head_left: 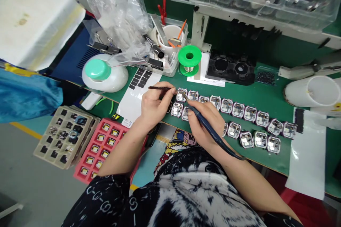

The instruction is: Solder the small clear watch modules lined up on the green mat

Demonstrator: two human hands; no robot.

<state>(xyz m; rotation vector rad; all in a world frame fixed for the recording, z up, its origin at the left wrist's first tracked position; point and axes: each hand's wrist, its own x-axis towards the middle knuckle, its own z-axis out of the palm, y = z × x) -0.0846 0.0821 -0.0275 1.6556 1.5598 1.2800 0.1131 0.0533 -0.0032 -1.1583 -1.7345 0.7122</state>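
My right hand (206,118) is closed around a dark blue soldering iron (206,125), its cable running back over my wrist. The iron's tip reaches a small square watch case (181,95) with an exposed circuit board, at the left end of the back row. In my left hand (156,103) a pair of dark tweezers (159,88) is pinched, with the points at the left side of that same case. More open watch cases (226,106) stand in two rows to the right, and some in the front row are hidden behind my right hand.
Behind the cases stand a green solder spool (189,56), a bin of tools (170,67) and a black fixture (231,68). A white bottle (106,78) with a green cap is at left. Below lie a red foam tray (94,140) and beige parts trays (65,136). A white cup (311,92) stands right.
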